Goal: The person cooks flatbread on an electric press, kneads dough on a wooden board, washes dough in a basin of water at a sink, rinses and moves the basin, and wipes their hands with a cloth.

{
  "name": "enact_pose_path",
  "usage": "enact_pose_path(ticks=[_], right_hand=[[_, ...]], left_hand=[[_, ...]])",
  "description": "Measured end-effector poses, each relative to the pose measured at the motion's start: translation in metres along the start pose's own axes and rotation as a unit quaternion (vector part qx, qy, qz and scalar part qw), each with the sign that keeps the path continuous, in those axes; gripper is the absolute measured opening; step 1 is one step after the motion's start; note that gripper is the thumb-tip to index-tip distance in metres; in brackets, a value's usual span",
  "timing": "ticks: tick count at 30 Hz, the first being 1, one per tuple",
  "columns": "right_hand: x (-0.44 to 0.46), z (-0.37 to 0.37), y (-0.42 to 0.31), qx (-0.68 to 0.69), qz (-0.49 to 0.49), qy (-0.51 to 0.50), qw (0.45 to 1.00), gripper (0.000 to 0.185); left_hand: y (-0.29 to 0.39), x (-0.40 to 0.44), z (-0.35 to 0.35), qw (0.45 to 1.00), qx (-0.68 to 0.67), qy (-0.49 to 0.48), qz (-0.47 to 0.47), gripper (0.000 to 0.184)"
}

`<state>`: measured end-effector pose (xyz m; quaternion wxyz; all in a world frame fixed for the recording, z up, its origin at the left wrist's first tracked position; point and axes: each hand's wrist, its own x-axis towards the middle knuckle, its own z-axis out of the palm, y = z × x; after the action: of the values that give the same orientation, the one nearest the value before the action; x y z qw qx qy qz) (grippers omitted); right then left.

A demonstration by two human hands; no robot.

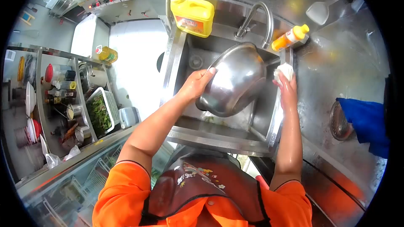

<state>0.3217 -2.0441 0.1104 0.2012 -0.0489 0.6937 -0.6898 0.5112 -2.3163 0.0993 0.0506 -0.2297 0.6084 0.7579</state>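
Observation:
A large shiny metal bowl is tilted over the steel sink, its outer side facing up. My left hand grips the bowl's left rim, with the thumb on the metal. To the right of the bowl, my right hand holds a crumpled white cloth above the sink's right edge, apart from the bowl. Behind the bowl, the curved faucet stands at the back of the sink. Some small green scraps lie on the sink bottom.
A yellow jug stands at the sink's back left corner, an orange bottle at the back right. Right of the sink are a blue cloth and a round metal strainer. Shelves with a basket of greens are at left.

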Motion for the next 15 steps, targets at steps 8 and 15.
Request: enact_pose_path(ticks=[8, 15], right_hand=[[0.183, 0.062, 0.023, -0.178, -0.171, -0.154, 0.957, 0.038], [0.203, 0.092, 0.010, -0.652, -0.346, -0.144, 0.659, 0.025]], left_hand=[[-0.048, 0.009, -0.010, 0.998, -0.019, 0.048, -0.037, 0.048], [-0.036, 0.006, 0.011, 0.993, -0.076, 0.094, 0.004, 0.047]])
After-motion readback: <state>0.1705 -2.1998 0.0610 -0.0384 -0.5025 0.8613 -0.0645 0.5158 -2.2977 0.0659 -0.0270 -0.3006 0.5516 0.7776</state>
